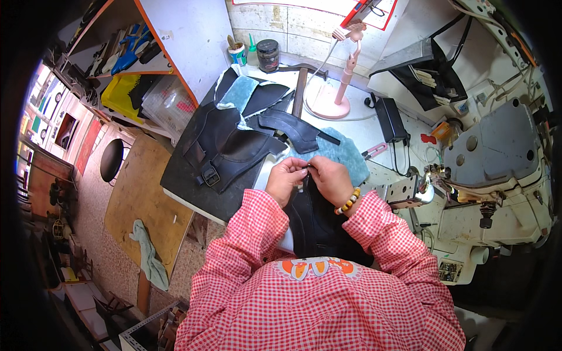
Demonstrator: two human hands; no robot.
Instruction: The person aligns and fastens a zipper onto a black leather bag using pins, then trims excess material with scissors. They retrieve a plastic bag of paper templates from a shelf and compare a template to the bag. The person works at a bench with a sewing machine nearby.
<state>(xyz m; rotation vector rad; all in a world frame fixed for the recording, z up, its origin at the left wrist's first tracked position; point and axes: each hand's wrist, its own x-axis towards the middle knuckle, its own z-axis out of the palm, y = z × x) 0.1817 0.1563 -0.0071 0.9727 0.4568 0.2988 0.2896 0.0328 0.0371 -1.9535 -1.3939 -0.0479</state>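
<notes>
A dark round jar (268, 55) and a small white-green cup (237, 54) stand at the wall beneath a red-edged white sign (316, 6).

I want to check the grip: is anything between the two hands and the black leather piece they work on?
Nothing visible is. The left hand and the right hand both already touch the black leather piece, pinching its top edge together. Their grip looks direct.

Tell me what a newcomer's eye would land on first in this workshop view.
First the person's two hands meeting at the centre: the left hand and right hand pinch the top edge of a black leather piece that hangs toward the red checked shirt. Just behind them, to the left, a stack of black leather pieces with a buckle lies on the table. At the right stands a big grey-white sewing machine.
</notes>
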